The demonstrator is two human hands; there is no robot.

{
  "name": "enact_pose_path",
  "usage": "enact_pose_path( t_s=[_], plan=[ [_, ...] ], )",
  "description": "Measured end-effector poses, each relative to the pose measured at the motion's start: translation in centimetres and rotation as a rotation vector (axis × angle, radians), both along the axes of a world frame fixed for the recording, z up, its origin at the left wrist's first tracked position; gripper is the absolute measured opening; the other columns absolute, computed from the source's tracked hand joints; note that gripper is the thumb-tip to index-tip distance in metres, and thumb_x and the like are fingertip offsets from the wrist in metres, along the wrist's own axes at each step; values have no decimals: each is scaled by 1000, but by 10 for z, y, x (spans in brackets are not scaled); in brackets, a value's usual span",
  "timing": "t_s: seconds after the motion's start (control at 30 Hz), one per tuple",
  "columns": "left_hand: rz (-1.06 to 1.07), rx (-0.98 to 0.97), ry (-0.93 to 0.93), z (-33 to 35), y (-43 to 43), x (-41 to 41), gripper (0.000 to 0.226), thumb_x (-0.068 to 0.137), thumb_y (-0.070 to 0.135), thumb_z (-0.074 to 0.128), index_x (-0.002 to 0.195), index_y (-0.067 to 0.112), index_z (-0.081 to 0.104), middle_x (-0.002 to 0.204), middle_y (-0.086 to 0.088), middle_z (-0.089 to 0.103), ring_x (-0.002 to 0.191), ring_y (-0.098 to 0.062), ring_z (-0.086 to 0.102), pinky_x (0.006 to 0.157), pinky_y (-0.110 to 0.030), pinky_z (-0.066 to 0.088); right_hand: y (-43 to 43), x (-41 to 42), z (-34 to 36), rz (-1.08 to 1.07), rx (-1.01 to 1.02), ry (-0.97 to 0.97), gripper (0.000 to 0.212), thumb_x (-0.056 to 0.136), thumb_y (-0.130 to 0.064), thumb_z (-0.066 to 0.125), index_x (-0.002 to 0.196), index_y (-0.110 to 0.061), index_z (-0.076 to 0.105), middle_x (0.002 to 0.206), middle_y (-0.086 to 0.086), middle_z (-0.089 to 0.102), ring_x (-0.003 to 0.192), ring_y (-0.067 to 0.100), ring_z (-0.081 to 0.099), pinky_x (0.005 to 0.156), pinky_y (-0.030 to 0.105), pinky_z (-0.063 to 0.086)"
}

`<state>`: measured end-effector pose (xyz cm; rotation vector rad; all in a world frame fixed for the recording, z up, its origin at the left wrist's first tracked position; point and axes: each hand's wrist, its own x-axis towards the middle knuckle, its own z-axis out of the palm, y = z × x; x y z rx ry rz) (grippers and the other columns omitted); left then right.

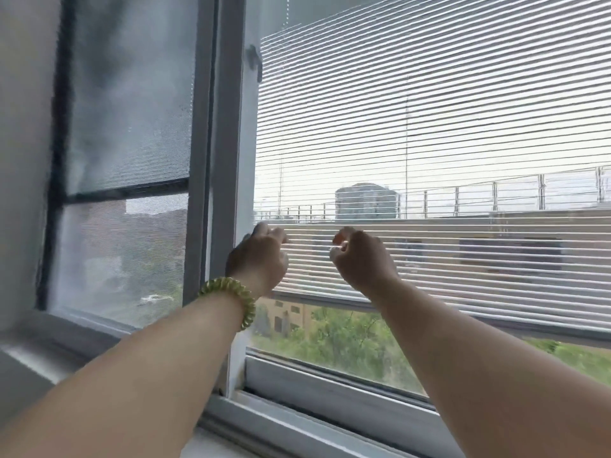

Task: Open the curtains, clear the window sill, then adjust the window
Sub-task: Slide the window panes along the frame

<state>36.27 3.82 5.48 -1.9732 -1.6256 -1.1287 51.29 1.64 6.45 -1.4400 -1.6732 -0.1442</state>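
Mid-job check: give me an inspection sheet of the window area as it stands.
Surface: window sill, only a blurred part shows at lower left.
Job's things: slatted blind lowered most of the way, slats open; window handle on the frame; mesh screen on the left pane.
Clutter: nothing seen.
Hands: left hand and right hand, fingers curled at the slats, grip unclear; a green coil band on the left wrist.
Cables: thin blind cord hanging.
Surroundings: buildings and trees outside.

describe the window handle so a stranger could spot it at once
Find the slatted blinds filling the right side. Follow their left edge up the upright frame, well above the left hand. The handle is the small grey lever there, the only thing sticking out of that plain bar.
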Motion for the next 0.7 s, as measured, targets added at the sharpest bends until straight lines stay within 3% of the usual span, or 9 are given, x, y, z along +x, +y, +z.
enact_pose_path(
  t_s=[0.27,0.4,0.47,0.6,0.7],
  plan=[
    [45,170,-121,26,61,-55,37,89,9,44,125,12,51,131,-13,48,118,-29,48,94,-39,44,61,-68,20,101,40,77,21,89,-22,51,109,-20,60,112,9,68,106,28,60,82,29,43],
    [-53,108,-389,37,101,-76,47,87,13,52,133,13,41,139,-14,38,127,-31,38,106,-40,35,101,-110,33,159,46,210,26,90,-21,51,115,-16,59,111,12,68,105,27,61,76,24,37],
    [-100,69,-454,39,113,-82,58,88,19,55,140,16,30,146,-13,29,134,-31,30,111,-41,28,118,-131,39,211,24,273,33,92,-24,52,123,-12,54,119,14,65,111,29,59,84,26,41],
    [-107,70,-456,42,130,-93,66,90,30,53,145,14,20,146,-17,27,133,-34,30,107,-42,31,147,-163,43,306,-55,395,51,94,-32,50,136,-6,40,136,18,51,125,33,49,103,36,39],
    [-106,84,-420,45,136,-102,72,87,32,59,145,11,22,145,-18,32,133,-35,34,108,-42,33,158,-171,42,308,-69,469,52,91,-34,54,132,-3,44,123,17,58,114,31,54,93,34,43]
  ],
)
